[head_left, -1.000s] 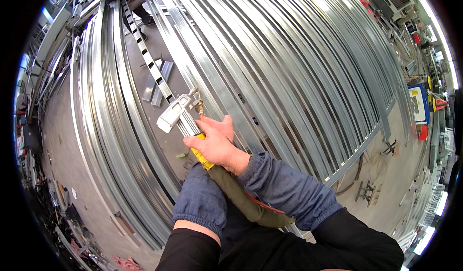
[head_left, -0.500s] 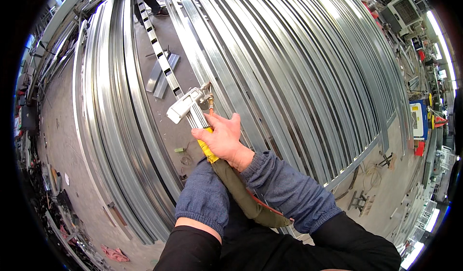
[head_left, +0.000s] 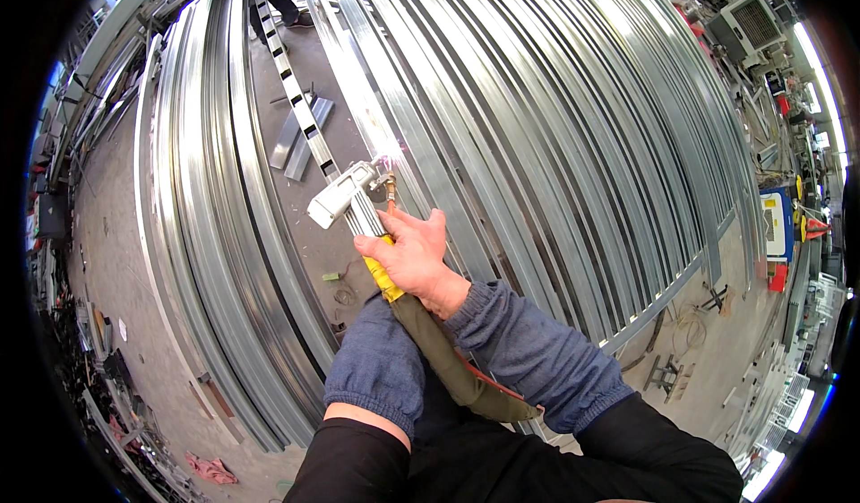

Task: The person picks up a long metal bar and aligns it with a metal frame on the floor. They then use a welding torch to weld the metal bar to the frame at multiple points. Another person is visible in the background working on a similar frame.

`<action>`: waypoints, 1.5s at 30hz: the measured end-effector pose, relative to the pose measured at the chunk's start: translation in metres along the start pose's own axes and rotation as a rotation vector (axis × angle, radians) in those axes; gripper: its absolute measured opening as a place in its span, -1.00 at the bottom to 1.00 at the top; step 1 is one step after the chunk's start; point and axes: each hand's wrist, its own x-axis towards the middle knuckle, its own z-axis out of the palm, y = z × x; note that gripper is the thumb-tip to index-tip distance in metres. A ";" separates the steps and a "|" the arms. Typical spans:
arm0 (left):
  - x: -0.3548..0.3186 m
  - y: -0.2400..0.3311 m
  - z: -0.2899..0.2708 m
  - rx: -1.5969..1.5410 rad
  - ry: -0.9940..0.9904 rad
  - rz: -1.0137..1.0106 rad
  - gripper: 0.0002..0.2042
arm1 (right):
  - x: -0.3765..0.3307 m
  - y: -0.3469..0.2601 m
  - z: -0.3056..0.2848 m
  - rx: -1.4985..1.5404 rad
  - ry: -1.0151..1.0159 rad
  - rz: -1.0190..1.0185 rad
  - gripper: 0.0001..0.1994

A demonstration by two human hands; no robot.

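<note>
1 welding torch under right hand

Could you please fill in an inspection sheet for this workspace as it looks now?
Surface: long galvanised steel profiles laid side by side over the floor.
Job's things: silver handheld torch with yellow grip, its tip at a profile where a small bright spot shows.
Clutter: perforated metal strip, short offcuts, a rag on the floor.
Hands: right hand wrapped round the torch grip; left hand hidden behind the right, only its sleeve shows.
Cables: olive-sleeved hose running from the torch.
Surroundings: another person's legs at the far end; machinery along the right edge.
</note>
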 end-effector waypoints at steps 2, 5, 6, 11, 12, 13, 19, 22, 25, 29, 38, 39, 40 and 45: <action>-0.001 0.000 0.001 0.011 0.007 -0.004 -0.12 | 0.000 0.000 0.000 0.017 0.000 0.005 -0.43; -0.002 0.003 0.003 0.035 0.018 -0.016 -0.11 | -0.001 0.002 0.003 0.075 0.003 0.009 -0.44; -0.003 0.003 0.004 0.043 0.028 -0.016 -0.10 | 0.000 0.003 0.003 0.083 0.004 0.007 -0.44; -0.007 0.002 0.003 0.095 0.146 0.007 -0.12 | 0.002 0.009 0.004 0.094 -0.010 0.004 -0.45; -0.007 0.001 0.003 0.096 0.152 0.006 -0.13 | 0.001 0.008 0.003 0.089 -0.014 0.008 -0.46; -0.007 0.001 0.004 0.093 0.150 0.005 -0.13 | 0.001 0.007 0.003 0.083 -0.017 0.011 -0.46; -0.005 -0.002 0.007 0.047 0.084 -0.001 -0.13 | -0.001 0.006 0.000 0.039 -0.015 0.003 -0.46; -0.004 -0.003 0.008 0.034 0.064 0.002 -0.13 | -0.001 0.006 -0.001 0.041 -0.010 0.008 -0.47; -0.004 -0.004 0.009 0.025 0.051 0.003 -0.13 | -0.001 0.009 0.000 0.044 -0.007 -0.004 -0.47; -0.003 -0.006 0.009 0.010 0.035 0.000 -0.13 | -0.003 0.003 -0.004 0.067 -0.032 0.016 -0.48; -0.002 -0.007 0.010 -0.012 0.010 0.001 -0.14 | -0.003 0.010 -0.003 0.062 0.001 -0.027 -0.48; -0.003 -0.007 0.010 -0.012 0.009 0.000 -0.14 | -0.003 0.011 -0.002 0.064 0.014 -0.038 -0.47; -0.003 -0.008 0.010 -0.014 0.008 -0.002 -0.14 | -0.003 0.012 -0.002 0.075 0.013 -0.031 -0.48; -0.002 -0.009 0.011 -0.021 -0.001 -0.005 -0.14 | -0.006 0.009 0.000 0.224 0.024 0.019 -0.57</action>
